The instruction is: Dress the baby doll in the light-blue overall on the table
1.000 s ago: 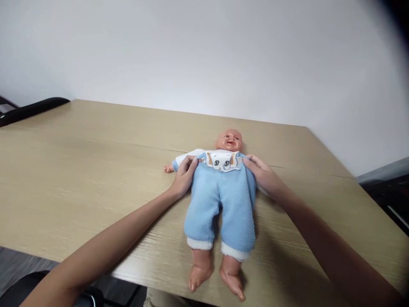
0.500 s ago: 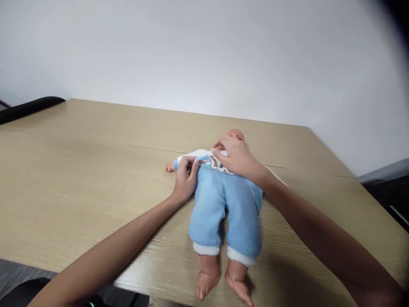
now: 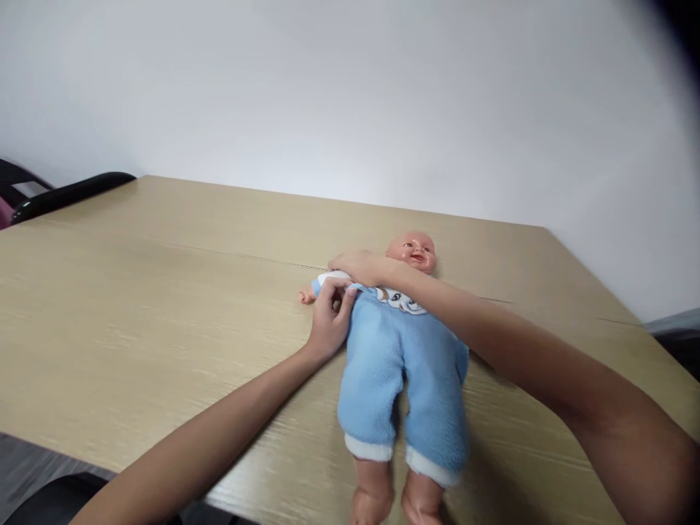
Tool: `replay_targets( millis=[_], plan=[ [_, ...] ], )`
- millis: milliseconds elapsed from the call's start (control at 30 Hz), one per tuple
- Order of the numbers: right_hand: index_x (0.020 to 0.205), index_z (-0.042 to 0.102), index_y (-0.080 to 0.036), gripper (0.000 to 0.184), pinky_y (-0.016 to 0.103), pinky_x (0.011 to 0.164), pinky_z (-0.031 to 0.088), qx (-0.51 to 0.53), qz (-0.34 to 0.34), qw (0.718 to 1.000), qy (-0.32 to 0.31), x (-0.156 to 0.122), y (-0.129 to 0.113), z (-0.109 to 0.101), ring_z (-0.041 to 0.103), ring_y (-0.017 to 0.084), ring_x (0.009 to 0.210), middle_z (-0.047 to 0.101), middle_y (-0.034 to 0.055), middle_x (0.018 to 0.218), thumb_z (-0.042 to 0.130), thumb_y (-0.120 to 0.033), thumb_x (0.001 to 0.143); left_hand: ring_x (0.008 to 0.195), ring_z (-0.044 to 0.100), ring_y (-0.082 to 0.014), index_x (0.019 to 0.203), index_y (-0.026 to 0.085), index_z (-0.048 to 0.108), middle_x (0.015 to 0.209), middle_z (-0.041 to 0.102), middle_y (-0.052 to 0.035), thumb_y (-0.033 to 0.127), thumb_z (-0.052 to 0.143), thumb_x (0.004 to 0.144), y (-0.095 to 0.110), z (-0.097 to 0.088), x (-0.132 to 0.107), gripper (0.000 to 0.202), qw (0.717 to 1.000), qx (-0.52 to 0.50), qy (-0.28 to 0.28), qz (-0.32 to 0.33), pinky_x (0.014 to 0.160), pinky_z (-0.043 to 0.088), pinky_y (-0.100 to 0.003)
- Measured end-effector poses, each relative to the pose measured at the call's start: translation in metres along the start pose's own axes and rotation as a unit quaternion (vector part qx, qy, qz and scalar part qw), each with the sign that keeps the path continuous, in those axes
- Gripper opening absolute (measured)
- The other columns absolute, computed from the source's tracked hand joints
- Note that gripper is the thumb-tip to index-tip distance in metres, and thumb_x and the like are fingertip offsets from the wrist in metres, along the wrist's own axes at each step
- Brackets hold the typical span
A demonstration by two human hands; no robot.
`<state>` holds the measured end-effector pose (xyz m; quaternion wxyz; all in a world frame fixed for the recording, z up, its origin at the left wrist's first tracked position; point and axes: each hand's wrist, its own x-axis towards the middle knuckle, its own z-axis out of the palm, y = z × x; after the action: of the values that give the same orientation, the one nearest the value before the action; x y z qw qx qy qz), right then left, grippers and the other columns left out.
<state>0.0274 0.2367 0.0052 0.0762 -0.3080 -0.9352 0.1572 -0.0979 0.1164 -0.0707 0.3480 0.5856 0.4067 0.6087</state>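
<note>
A baby doll point(image 3: 418, 251) lies on its back, head away from me, feet toward me. It wears light-blue fuzzy overalls point(image 3: 372, 379) with white cuffs and an animal face on the bib, over a white top point(image 3: 335, 277). My left hand point(image 3: 333, 313) is closed in a pinch on the overalls' upper edge, at the left side of the chest. Across the doll's chest reaches my right arm; my right hand point(image 3: 364, 267) rests over the left shoulder and sleeve, its fingertips bent down and mostly hidden. The doll's small hand point(image 3: 306, 296) sticks out past the sleeve.
The doll lies on a light wooden table point(image 3: 164, 313) with a thin seam across it. Behind stands a plain white wall point(image 3: 328, 95). A black chair part point(image 3: 82, 193) shows at the far left edge, and another dark object point(image 3: 60, 499) at lower left.
My right hand has moved left and down from the doll's face to its shoulder, uncovering the face. My left hand keeps its pinch on the overalls. The view has shifted slightly.
</note>
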Motion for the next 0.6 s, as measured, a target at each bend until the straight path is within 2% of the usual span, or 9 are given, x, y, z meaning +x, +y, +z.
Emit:
replay_targets(
  millis=[100, 200, 333, 433, 500, 600],
  plan=[
    [0.105, 0.07, -0.02, 0.016, 0.031, 0.073, 0.045, 0.041, 0.033, 0.998, 0.032, -0.016, 0.003, -0.013, 0.068, 0.024, 0.089, 0.078, 0.0081, 0.105, 0.067, -0.026, 0.09, 0.089, 0.058, -0.019, 0.103, 0.024, 0.064, 0.097, 0.064, -0.0022, 0.051, 0.062, 0.107, 0.001, -0.001, -0.002, 0.027, 1.0, 0.003, -0.009, 0.005, 0.084, 0.047, -0.032],
    [0.113, 0.066, -0.022, 0.029, 0.031, 0.081, 0.048, 0.151, 0.083, 0.982, 0.075, -0.033, 0.014, -0.025, 0.067, 0.024, 0.097, 0.076, 0.0047, 0.11, 0.065, -0.024, 0.084, 0.092, 0.058, -0.0201, 0.101, 0.024, 0.065, 0.101, 0.065, -0.0042, 0.046, 0.061, 0.108, 0.002, -0.002, -0.005, 0.023, 0.999, 0.03, -0.006, 0.042, 0.086, 0.048, -0.034],
    [0.114, 0.068, -0.026, 0.048, 0.032, 0.086, 0.051, 0.259, 0.088, 0.962, 0.021, -0.045, 0.03, -0.027, 0.067, 0.025, 0.103, 0.075, 0.0003, 0.109, 0.059, -0.013, 0.069, 0.117, 0.059, -0.0266, 0.102, 0.026, 0.07, 0.119, 0.063, -0.01, 0.045, 0.061, 0.107, 0.0, -0.005, -0.009, 0.021, 0.985, 0.103, 0.025, 0.138, 0.104, 0.05, -0.044],
    [0.109, 0.072, -0.027, 0.053, 0.033, 0.086, 0.052, 0.242, 0.065, 0.968, 0.016, -0.045, 0.033, -0.02, 0.067, 0.025, 0.101, 0.077, -0.0003, 0.106, 0.054, -0.009, 0.062, 0.128, 0.057, -0.0296, 0.107, 0.029, 0.069, 0.131, 0.059, -0.0119, 0.052, 0.057, 0.107, -0.006, -0.006, -0.013, 0.026, 0.973, 0.12, 0.045, 0.192, 0.113, 0.048, -0.051],
    [0.106, 0.074, -0.025, 0.051, 0.033, 0.085, 0.052, 0.207, 0.041, 0.977, 0.029, -0.044, 0.03, -0.015, 0.068, 0.025, 0.099, 0.078, 0.0009, 0.106, 0.054, -0.008, 0.063, 0.123, 0.06, -0.028, 0.11, 0.03, 0.063, 0.126, 0.061, -0.0108, 0.055, 0.05, 0.109, -0.01, -0.006, -0.016, 0.029, 0.976, 0.084, 0.035, 0.196, 0.113, 0.048, -0.052],
    [0.109, 0.077, -0.023, 0.046, 0.034, 0.086, 0.053, 0.186, 0.007, 0.982, 0.033, -0.047, 0.024, -0.011, 0.071, 0.025, 0.1, 0.079, 0.0034, 0.111, 0.058, -0.009, 0.07, 0.105, 0.063, -0.0239, 0.11, 0.029, 0.054, 0.111, 0.062, -0.0074, 0.055, 0.042, 0.112, -0.011, -0.004, -0.016, 0.028, 0.987, 0.01, 0.025, 0.157, 0.102, 0.052, -0.045]
  ],
)
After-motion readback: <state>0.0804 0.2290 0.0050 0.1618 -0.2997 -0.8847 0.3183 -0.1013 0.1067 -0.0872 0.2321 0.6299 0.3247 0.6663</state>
